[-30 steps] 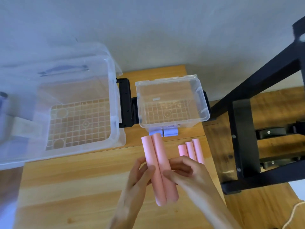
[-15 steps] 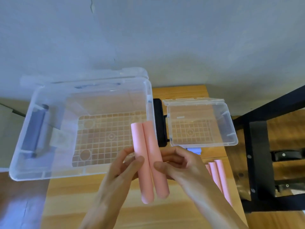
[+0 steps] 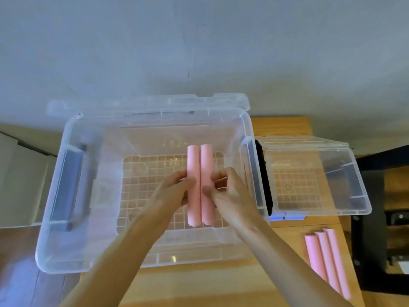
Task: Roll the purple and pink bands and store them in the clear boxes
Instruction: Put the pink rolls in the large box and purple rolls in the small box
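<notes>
Two rolled pink bands [image 3: 201,185] lie side by side between my hands, over the open inside of the large clear box [image 3: 51,218]. My left hand [image 3: 174,191] grips the left roll with thumb on top. My right hand [image 3: 225,191] grips the right roll the same way. Whether the rolls touch the box's grid floor I cannot tell. A smaller clear box [image 3: 354,180] stands to the right, with nothing in it. Three more rolled pink bands [image 3: 327,260] lie on the wooden table [image 3: 221,289] at the right. A purple piece [image 3: 287,217] shows under the small box's front edge.
The large box's lid [image 3: 146,103] leans behind it against the grey wall. A black clamp [image 3: 262,173] sits between the two boxes. A black metal frame [image 3: 376,218] stands right of the table. Pale cardboard [image 3: 20,185] lies at the left.
Both hands carried the two pink rolls left and forward, from above the table in front of the small box to inside the large box's opening. The view has swung left with them.
</notes>
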The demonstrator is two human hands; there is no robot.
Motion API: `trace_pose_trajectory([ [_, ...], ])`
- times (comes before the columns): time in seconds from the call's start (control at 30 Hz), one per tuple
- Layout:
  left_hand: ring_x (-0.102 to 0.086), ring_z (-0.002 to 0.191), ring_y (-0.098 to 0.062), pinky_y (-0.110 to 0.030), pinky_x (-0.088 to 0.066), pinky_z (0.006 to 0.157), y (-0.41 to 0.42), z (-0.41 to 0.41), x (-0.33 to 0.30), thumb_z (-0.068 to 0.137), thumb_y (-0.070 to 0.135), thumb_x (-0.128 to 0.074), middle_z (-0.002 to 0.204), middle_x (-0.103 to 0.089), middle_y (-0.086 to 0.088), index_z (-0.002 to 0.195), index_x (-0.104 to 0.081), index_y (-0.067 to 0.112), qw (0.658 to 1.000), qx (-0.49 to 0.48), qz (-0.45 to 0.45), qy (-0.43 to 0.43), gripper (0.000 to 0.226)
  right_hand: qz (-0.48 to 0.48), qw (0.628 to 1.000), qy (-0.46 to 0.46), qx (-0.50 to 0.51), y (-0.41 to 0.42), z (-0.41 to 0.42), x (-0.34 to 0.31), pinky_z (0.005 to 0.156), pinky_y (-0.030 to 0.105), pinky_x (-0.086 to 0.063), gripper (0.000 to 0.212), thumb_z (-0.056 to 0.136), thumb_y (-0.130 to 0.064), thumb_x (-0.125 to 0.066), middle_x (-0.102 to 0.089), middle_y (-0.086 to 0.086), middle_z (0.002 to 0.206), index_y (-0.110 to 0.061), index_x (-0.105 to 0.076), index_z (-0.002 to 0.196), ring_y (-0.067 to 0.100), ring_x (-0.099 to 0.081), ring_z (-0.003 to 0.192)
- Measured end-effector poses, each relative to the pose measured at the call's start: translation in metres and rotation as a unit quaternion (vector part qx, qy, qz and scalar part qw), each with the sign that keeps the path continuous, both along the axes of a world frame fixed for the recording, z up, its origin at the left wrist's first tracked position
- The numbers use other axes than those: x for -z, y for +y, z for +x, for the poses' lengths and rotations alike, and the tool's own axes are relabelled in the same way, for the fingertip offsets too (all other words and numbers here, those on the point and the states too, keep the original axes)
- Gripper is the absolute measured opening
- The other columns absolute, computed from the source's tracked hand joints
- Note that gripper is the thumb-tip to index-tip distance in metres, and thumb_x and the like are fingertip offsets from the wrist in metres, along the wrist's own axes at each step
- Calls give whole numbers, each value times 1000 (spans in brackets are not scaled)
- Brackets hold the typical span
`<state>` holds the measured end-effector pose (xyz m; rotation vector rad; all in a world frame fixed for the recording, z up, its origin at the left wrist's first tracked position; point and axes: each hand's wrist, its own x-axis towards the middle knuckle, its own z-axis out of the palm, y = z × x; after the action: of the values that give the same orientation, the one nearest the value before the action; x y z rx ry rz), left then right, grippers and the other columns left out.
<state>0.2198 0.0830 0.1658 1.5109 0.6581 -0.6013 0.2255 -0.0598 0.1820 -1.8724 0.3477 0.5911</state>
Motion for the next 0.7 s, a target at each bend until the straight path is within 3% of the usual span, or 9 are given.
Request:
trace_pose_trajectory([
  [0.2,-65,107,-24,-43,-51,99,3,32,47,99,5,-47,113,-67,-6,128,-56,12,997,49,31,49,30,-82,996,29,3,27,27,60,58,13,-40,10,98,-6,-46,-60,3,106,-7,-48,107,12,-57,84],
  [0.27,-64,109,-28,-46,-50,101,7,39,60,99,6,-50,118,-66,-11,133,-54,7,997,29,30,62,34,-113,993,28,13,31,36,74,55,14,-36,10,100,-6,-41,-56,4,106,-6,-48,108,8,-50,77],
  [0.4,-64,107,-27,-37,-52,90,9,49,80,98,6,-55,123,-64,-13,137,-52,7,997,4,33,66,39,-204,979,7,-27,31,47,94,70,27,-38,21,105,-13,-32,-49,12,120,-10,-46,121,20,-48,86],
  [0.47,-63,108,-27,-35,-52,89,8,52,84,97,7,-57,125,-63,-12,138,-51,7,997,11,36,69,41,-257,964,8,-62,33,50,98,67,29,-38,23,106,-15,-29,-48,12,121,-12,-43,124,20,-48,84],
  [0.57,-63,110,-27,-39,-52,96,7,54,89,97,9,-59,127,-62,-12,138,-51,8,996,23,49,67,42,-344,932,-2,-114,37,54,104,70,27,-43,29,105,-7,-36,-46,13,123,-6,-40,133,23,-55,91],
  [0.7,-63,111,-28,-44,-49,102,6,56,94,96,9,-60,128,-62,-11,137,-52,9,996,28,52,62,42,-378,910,-22,-168,36,54,112,87,31,-49,31,103,-8,-43,-44,16,127,-4,-39,133,27,-55,107],
])
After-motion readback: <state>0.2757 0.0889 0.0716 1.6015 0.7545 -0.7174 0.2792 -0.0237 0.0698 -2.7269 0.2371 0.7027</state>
